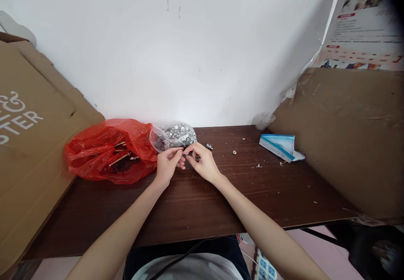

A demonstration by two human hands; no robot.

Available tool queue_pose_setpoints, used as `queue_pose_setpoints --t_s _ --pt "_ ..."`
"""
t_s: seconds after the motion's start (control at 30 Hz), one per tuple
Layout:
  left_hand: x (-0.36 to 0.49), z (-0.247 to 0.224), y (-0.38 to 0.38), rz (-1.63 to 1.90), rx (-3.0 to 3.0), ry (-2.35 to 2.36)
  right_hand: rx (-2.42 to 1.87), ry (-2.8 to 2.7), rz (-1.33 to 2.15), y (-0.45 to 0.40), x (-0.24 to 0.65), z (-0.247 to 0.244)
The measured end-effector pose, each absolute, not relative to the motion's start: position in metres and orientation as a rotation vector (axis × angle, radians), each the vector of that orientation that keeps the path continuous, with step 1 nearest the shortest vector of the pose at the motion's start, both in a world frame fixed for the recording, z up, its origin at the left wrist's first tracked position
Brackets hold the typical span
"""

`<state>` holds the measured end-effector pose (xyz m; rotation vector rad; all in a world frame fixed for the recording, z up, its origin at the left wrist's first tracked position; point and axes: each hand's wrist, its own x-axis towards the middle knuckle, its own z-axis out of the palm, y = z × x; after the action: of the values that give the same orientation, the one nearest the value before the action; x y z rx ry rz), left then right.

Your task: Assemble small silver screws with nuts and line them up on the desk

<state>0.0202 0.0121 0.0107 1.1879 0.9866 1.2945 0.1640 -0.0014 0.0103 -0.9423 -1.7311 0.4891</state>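
Over the middle of the dark brown table, my left hand (168,165) and my right hand (203,161) meet almost fingertip to fingertip. Each has its thumb and forefinger pinched together. Between them shows a tiny shiny metal part (187,154), too small to name; the right fingers close on it and the left fingertips touch its other side. A second small dark round piece (198,158) sits against the curled fingers of my right hand. Just behind the hands lies a clear plastic bag (180,135) full of small silvery metal parts. A red plastic bag (139,133) with gold-coloured and dark pieces gapes at the left.
On the table (176,212) lie a small metal fitting (209,146), a nut-like ring (234,152) and white scraps. A blue-and-white packet (277,147) and a crumpled clear cup (264,120) are at the right. Cardboard panels (38,145) flank both sides; a white wall stands behind.
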Motion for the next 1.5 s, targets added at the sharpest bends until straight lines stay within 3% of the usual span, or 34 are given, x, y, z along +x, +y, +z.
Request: queue_pose_setpoints --t_s 0.5,0.9,1.5 --pt "0.02 0.005 0.012 1.313 1.387 0.958 -1.068 -1.575 0.954 0.008 0.168 0.002" --pt "0.022 0.01 0.012 1.3 1.201 0.97 -0.995 -1.707 0.487 -0.002 0.165 0.013" --pt "0.021 0.014 0.01 1.274 1.219 0.989 -1.003 -1.6 0.67 0.0 0.162 0.009"
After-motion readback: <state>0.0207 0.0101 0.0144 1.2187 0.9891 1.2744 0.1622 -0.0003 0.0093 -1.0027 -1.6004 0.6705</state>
